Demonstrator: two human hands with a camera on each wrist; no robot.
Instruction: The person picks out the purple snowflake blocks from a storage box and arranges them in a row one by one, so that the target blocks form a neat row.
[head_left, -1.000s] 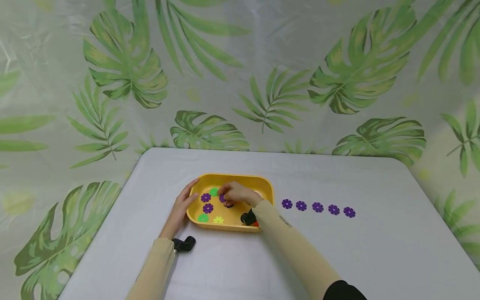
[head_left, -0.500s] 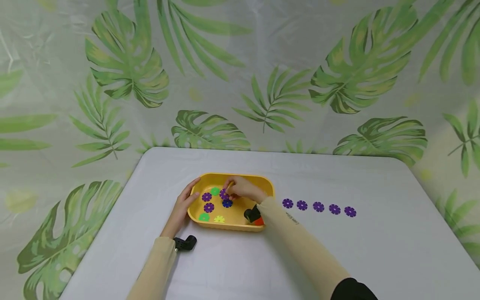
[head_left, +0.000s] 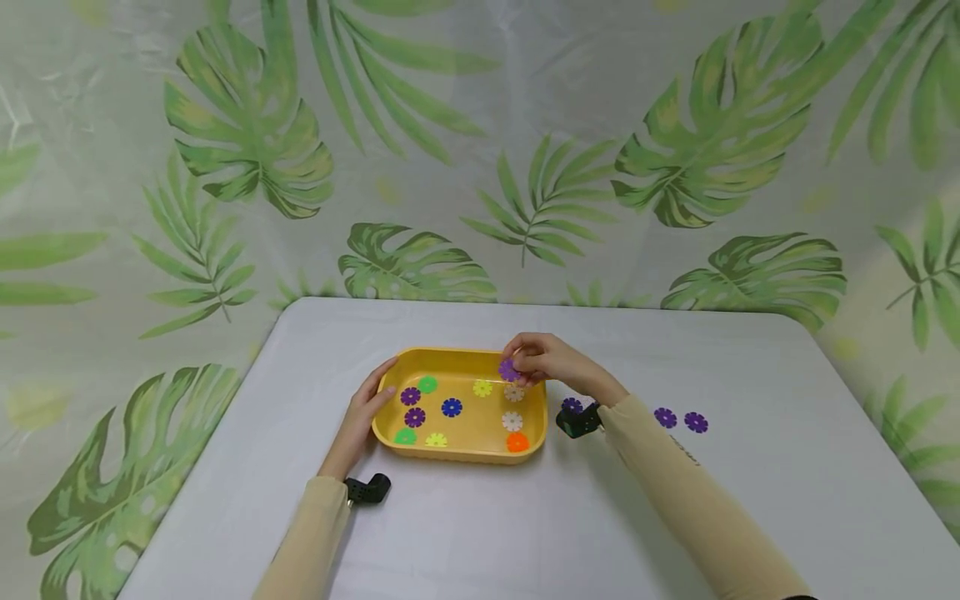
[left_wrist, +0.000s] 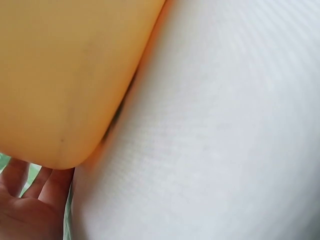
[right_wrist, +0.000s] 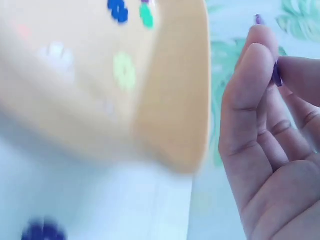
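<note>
Between thumb and fingers, my right hand (head_left: 551,362) pinches a purple snowflake disc (head_left: 509,370), raised over the right end of the yellow tray (head_left: 465,455). The right wrist view shows this disc edge-on at the fingertips. At the tray's left end my left hand (head_left: 367,408) holds the rim, thumb over the edge and fingers along the outside. Inside the tray lie a blue disc (head_left: 452,407), two purple discs (head_left: 415,417), plus green, yellow, white and orange ones.
To the right of the tray, a row of purple discs (head_left: 665,417) lies on the white table (head_left: 450,533); my right sleeve and the wrist camera (head_left: 577,421) partly cover it. A leaf-patterned sheet (head_left: 420,167) hangs behind the table.
My right hand has picked a purple disc from the tray's middle, lifted it and carried it right to the tray's right rim. My left hand stays on the left end.
</note>
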